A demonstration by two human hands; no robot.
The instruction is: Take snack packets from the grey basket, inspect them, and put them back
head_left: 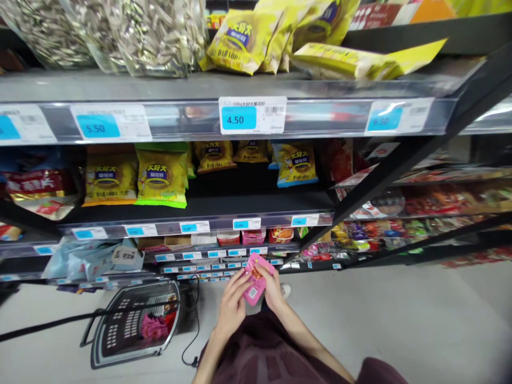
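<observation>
Your grip is clamped on the pink pack [259, 292] from both sides: your left hand [232, 300] holds its left edge, your right hand [273, 287] its right, with fingers reaching across the face. You have the pack tilted in front of your dark shirt [260, 352], code square showing. On the floor to your left stands a basket [116, 326] with pink and red packets [155, 326] inside; yellow bags [162, 178] sit on the shelf [240, 200] ahead.
</observation>
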